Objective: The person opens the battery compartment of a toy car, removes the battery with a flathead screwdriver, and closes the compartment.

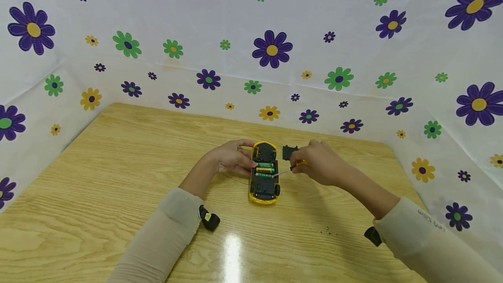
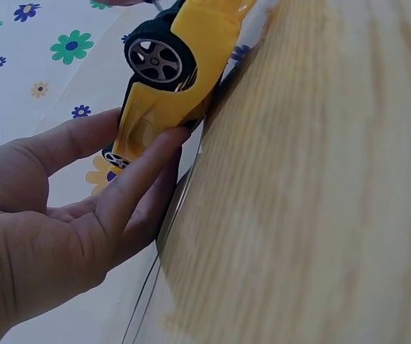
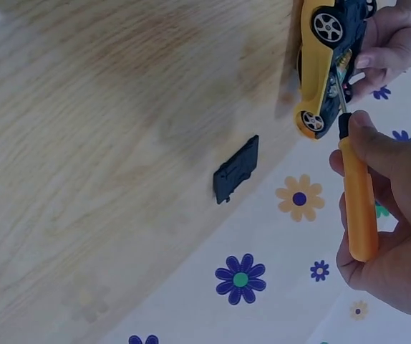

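Note:
A yellow toy car [image 1: 265, 190] lies upside down on the table, its black underside facing up. Several green batteries [image 1: 265, 170] sit in the open compartment across its middle. My left hand [image 1: 234, 159] holds the car by its left side, thumb at the underside's edge and fingers along the yellow body [image 2: 155, 118]. With my right hand [image 1: 319, 163] I grip a screwdriver with an orange handle [image 3: 359, 201]. Its thin metal tip reaches into the battery compartment near the lowest battery; whether it touches that battery I cannot tell.
A black battery cover [image 3: 235, 170] lies on the wooden table [image 1: 118, 165] beyond my right hand. Some tiny dark bits [image 1: 328, 231], too small to identify, are scattered nearer on the right. A white flowered cloth [image 1: 220, 21] stands around the back and sides.

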Demonstrator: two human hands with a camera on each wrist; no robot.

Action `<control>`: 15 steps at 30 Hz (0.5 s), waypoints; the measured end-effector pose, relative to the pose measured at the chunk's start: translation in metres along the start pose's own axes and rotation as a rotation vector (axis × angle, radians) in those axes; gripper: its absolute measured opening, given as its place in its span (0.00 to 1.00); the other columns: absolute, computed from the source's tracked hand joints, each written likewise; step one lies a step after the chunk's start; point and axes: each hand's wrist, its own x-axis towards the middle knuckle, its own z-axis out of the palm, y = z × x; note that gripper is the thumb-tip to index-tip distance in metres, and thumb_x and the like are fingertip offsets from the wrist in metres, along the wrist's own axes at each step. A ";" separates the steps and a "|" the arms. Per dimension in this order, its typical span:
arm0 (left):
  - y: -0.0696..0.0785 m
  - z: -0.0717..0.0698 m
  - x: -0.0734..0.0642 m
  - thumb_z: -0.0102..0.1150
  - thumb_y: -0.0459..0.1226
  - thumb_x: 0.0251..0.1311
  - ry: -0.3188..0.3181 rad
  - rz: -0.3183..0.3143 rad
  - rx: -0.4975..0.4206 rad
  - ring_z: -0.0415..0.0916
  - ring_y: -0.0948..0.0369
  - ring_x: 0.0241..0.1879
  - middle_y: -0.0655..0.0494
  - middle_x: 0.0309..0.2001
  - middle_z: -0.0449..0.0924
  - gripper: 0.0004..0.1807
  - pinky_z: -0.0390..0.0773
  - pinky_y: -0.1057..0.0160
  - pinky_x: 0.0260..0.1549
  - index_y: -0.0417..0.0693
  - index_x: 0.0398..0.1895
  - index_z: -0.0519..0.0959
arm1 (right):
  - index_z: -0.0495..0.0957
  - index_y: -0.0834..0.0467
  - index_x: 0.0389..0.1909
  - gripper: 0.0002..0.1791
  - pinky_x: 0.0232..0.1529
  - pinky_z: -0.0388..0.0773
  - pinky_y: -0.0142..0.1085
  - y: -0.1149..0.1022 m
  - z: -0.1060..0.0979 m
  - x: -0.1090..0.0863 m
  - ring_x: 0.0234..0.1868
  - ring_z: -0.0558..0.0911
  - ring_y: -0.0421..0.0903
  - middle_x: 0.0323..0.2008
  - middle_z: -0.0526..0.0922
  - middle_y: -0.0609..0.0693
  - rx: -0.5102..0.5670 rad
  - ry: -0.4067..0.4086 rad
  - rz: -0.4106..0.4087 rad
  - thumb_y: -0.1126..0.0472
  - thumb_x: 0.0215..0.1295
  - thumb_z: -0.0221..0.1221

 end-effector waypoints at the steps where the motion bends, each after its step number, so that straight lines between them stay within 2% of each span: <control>1: 0.000 0.000 0.000 0.63 0.19 0.61 -0.001 -0.001 -0.001 0.84 0.45 0.46 0.37 0.58 0.76 0.43 0.86 0.45 0.47 0.51 0.77 0.60 | 0.88 0.50 0.35 0.04 0.32 0.61 0.38 -0.002 -0.001 0.000 0.29 0.69 0.42 0.33 0.87 0.39 -0.009 -0.008 0.016 0.60 0.61 0.73; 3: 0.000 0.001 0.000 0.63 0.19 0.61 -0.001 -0.004 -0.004 0.84 0.45 0.46 0.37 0.58 0.76 0.43 0.86 0.45 0.47 0.51 0.77 0.60 | 0.88 0.48 0.37 0.04 0.32 0.57 0.39 -0.005 -0.003 0.001 0.31 0.67 0.44 0.35 0.87 0.38 -0.031 -0.023 0.046 0.59 0.61 0.72; 7: 0.000 0.001 0.000 0.63 0.19 0.61 -0.002 -0.007 -0.005 0.84 0.45 0.46 0.37 0.59 0.75 0.43 0.86 0.45 0.47 0.51 0.77 0.59 | 0.88 0.46 0.38 0.05 0.34 0.55 0.41 -0.009 -0.004 0.003 0.33 0.68 0.45 0.37 0.88 0.38 -0.082 -0.034 0.077 0.57 0.62 0.72; 15: -0.001 0.000 0.001 0.62 0.19 0.61 0.007 -0.010 0.001 0.84 0.45 0.47 0.38 0.60 0.74 0.43 0.86 0.45 0.47 0.52 0.77 0.59 | 0.85 0.45 0.33 0.05 0.33 0.53 0.42 -0.012 -0.001 0.005 0.31 0.66 0.46 0.32 0.85 0.37 -0.151 -0.019 0.055 0.58 0.62 0.72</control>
